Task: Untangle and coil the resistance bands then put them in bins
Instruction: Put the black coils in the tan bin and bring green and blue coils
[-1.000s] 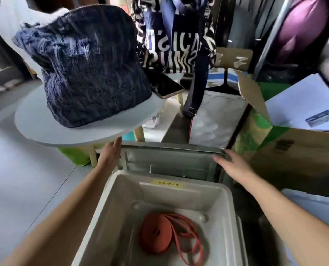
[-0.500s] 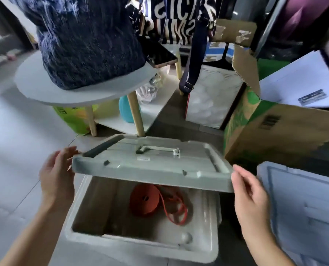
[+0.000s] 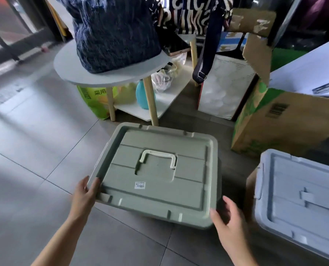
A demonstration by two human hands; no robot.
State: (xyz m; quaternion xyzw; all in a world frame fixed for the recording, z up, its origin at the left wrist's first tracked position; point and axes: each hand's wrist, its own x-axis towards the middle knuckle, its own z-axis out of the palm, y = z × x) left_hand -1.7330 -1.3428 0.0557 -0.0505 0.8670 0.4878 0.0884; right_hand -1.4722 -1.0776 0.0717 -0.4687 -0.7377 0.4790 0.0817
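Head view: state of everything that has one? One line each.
green lid: lies over its bin, covering it.
lid handle: folded flat.
left hand: grips the lid's near left corner.
right hand: fingers straight, at the near right corner.
blue-grey bin: lid on.
cardboard box: flaps up, open.

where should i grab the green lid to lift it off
Probably by the white handle in the middle of the lid, from straight above: it lies flat over a recess, so fingers can hook under its bar.
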